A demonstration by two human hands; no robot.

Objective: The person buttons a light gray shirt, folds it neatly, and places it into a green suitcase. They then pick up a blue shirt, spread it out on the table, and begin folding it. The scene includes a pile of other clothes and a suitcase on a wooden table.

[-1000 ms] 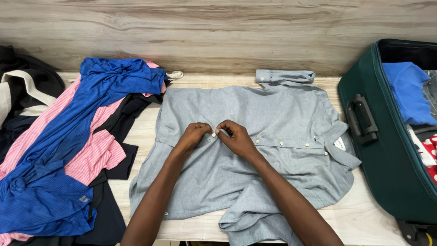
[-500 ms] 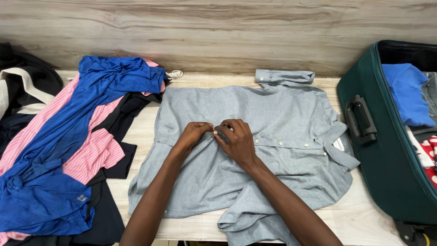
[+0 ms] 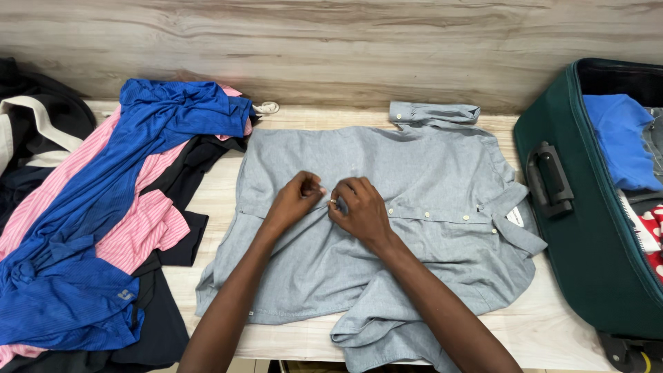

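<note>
A light grey button-up shirt [image 3: 414, 166] lies spread on the pale wooden table [image 3: 214, 186], collar toward the right, its row of white buttons running across the middle. My left hand [image 3: 293, 200] and my right hand [image 3: 360, 211] meet at the shirt's front placket, both pinching the fabric near one button. Fingertips of the two hands almost touch. A ring shows on a finger of my right hand. One sleeve cuff [image 3: 434, 112] lies folded at the back edge.
A heap of clothes sits at the left: a blue shirt [image 3: 103, 207], a pink striped shirt [image 3: 141, 231] and black garments [image 3: 200, 155]. A dark green suitcase [image 3: 587, 228] lies open at the right, holding a blue garment [image 3: 618, 138]. A wood-grain wall stands behind.
Both hands stay at the placket; my right hand has closed in slightly on the button while my left hand curls tighter on the fabric. The shirt has not shifted.
</note>
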